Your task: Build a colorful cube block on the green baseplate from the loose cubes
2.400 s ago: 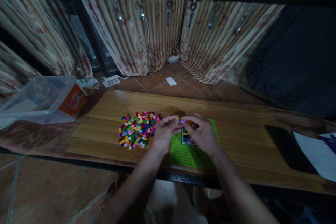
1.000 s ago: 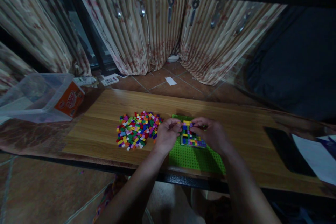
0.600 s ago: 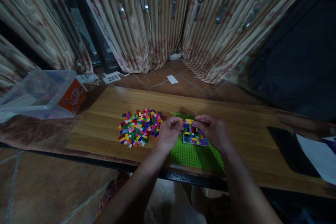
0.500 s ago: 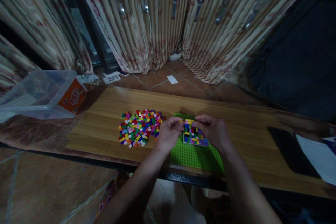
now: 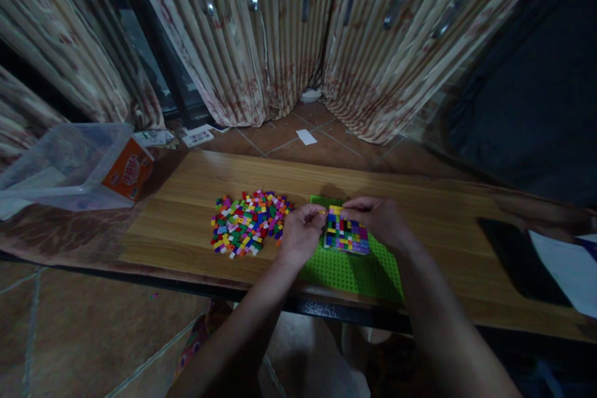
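A block built of many-coloured toy bricks (image 5: pixel 347 233) sits on a green studded baseplate (image 5: pixel 345 273). At its left side is my left hand (image 5: pixel 302 233), thumb and forefinger pinched on what looks like a small yellow brick (image 5: pixel 321 212). My right hand (image 5: pixel 380 219) reaches over the block's far right part, its thumb and fingers closed at the far edge. The fingers hide part of the top there. Left of my left hand lies a spread pile of loose small bricks (image 5: pixel 249 224) in mixed colours.
The wooden board (image 5: pixel 172 224) lies on a long table. A clear plastic bin (image 5: pixel 69 168) with an orange label stands at the left. On the right are a black flat object (image 5: pixel 517 261) and white paper (image 5: pixel 564 273). Curtains (image 5: pixel 242 43) hang beyond.
The right hand has shifted slightly back towards the block's far edge, showing more of the block's top. My left hand keeps its pinch beside the block. The view has tilted slightly.
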The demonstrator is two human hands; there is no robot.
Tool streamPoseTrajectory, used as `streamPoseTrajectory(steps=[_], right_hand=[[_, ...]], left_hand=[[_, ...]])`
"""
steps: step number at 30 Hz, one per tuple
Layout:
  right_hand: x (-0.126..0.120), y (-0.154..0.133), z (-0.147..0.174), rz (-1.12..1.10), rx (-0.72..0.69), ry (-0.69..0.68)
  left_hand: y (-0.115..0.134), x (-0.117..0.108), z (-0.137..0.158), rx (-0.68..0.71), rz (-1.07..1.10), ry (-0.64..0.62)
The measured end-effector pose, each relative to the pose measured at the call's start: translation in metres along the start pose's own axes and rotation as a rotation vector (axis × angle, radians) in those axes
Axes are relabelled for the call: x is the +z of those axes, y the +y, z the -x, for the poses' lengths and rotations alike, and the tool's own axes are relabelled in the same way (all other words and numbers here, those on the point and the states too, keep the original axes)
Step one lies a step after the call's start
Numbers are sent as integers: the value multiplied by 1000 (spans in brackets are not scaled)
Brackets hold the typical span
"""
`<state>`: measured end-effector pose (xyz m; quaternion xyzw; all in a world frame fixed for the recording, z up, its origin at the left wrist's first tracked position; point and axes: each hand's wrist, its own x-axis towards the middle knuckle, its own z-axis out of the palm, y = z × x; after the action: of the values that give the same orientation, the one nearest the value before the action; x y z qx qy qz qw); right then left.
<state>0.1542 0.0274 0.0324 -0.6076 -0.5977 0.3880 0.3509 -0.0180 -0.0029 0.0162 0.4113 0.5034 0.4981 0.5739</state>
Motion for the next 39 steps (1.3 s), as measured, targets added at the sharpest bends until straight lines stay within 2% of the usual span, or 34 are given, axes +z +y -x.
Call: streamPoseTrajectory(steps=[5, 12, 17, 24, 29, 33, 36, 39], right_hand=[[-1, -3, -2, 5, -2, -28], [4, 5, 4, -125, -24, 90], [5, 0, 15, -82, -147, 140], [15, -18, 27, 75, -423, 29], [22, -20, 27, 65, -483, 18], [15, -12, 23, 109, -472, 100], [7, -4, 20, 155, -455, 144], [6, 2, 19, 192, -442, 141]], left_hand=[[0, -1, 0, 60, -69, -6], [-2, 0, -3, 54, -17, 39], [3, 1, -2, 4, 55, 36], [13, 1, 3, 28, 138, -43], [16, 3, 6, 20, 148, -98], [11, 0, 4, 28, 54, -75], [6, -6, -1, 107, -139, -20], [2, -12, -3, 211, -335, -28]])
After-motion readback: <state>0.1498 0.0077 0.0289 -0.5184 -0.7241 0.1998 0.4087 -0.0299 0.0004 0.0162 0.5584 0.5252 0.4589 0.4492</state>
